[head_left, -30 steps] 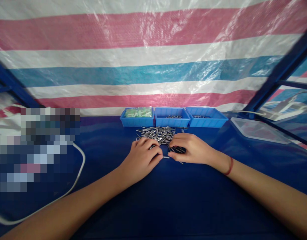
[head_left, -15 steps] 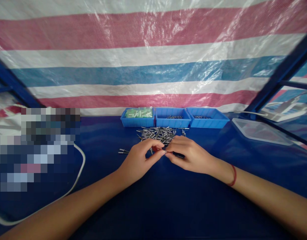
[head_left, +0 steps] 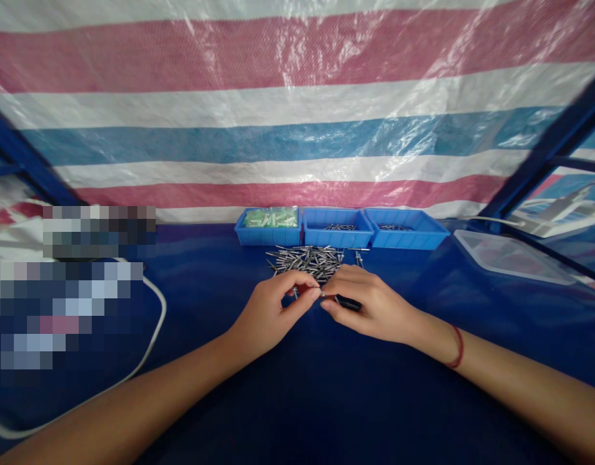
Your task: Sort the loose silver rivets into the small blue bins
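Observation:
Thumb and forefinger of my left hand (head_left: 273, 307) are pinched on a small metal pin (head_left: 321, 292), which is mostly hidden by the fingertips. Close beside it, my right hand (head_left: 368, 300) is curled around a short black object (head_left: 348, 302), partly seen between fingers and thumb; its kind is unclear. The right thumb is a little apart from the forefinger. Just beyond both hands lies a heap of slim silvery metal pins (head_left: 307, 259) on the dark blue table (head_left: 297, 400).
Three blue bins stand in a row behind the heap: the left bin (head_left: 268, 239) with a bag of pale green pieces, the middle bin (head_left: 337, 240) and right bin (head_left: 413, 241) with some metal pins. A translucent lid (head_left: 513, 257) lies right; a white cable (head_left: 162, 310) curves left.
My right thumb and fingers have parted slightly and shifted a little right, showing more of the black object. My left hand keeps its pinch in nearly the same place.

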Demonstrator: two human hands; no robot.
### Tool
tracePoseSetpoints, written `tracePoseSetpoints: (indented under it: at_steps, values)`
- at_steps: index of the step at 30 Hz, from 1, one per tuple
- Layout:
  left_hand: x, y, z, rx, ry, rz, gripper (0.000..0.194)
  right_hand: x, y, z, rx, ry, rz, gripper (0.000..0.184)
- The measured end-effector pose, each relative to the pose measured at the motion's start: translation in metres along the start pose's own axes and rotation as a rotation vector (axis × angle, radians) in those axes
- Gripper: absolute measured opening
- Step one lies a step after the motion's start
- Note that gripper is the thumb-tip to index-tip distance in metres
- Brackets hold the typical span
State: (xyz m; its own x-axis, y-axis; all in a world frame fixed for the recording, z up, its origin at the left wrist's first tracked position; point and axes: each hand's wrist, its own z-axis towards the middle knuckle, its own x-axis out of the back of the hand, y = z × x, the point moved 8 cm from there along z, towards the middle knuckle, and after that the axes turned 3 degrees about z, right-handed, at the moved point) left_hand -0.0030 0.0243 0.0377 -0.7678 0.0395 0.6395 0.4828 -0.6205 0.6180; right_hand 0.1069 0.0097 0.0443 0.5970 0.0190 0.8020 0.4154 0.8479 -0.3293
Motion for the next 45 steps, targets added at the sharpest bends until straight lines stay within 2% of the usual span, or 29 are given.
tracePoseSetpoints:
  at_steps: [14,22,27,30,32,34,36,38,40,45]
  values:
    - [0.0,0.001,0.0,-0.006,0.013,0.007,0.007,0.01,0.002,0.0,-0.032,0.143,0.008,0.011]
    - [-0.001,-0.001,0.002,0.004,0.008,-0.013,0.006,0.027,-0.003,-0.004,-0.016,0.327,-0.011,0.008]
    - [-0.005,-0.002,0.001,-0.004,-0.027,0.02,0.005,0.025,-0.01,-0.004,0.034,0.31,-0.037,0.006]
    - [-0.003,0.004,0.0,-0.066,-0.03,0.056,0.011,0.027,-0.008,-0.003,0.033,0.296,-0.051,0.004]
    - [0.003,0.01,-0.001,-0.122,-0.011,0.109,0.025,0.04,0.008,-0.005,-0.069,0.367,-0.061,0.009]
    - [0.011,0.015,-0.001,-0.152,-0.023,0.215,0.034,0.063,0.036,-0.013,-0.238,0.504,-0.124,0.013]
    - [0.017,0.019,0.001,-0.172,-0.078,0.362,0.03,0.086,0.063,-0.026,-0.355,0.627,-0.258,0.014]
    - [0.019,0.018,0.002,-0.161,-0.187,0.515,0.024,0.103,0.087,-0.038,-0.412,0.656,-0.4,0.014]
    - [0.021,0.013,0.003,-0.12,-0.293,0.653,0.02,0.113,0.106,-0.045,-0.422,0.617,-0.545,0.016]
    - [0.034,0.002,0.001,0.015,-0.391,0.856,0.03,0.115,0.137,-0.055,-0.521,0.391,-0.853,0.024]
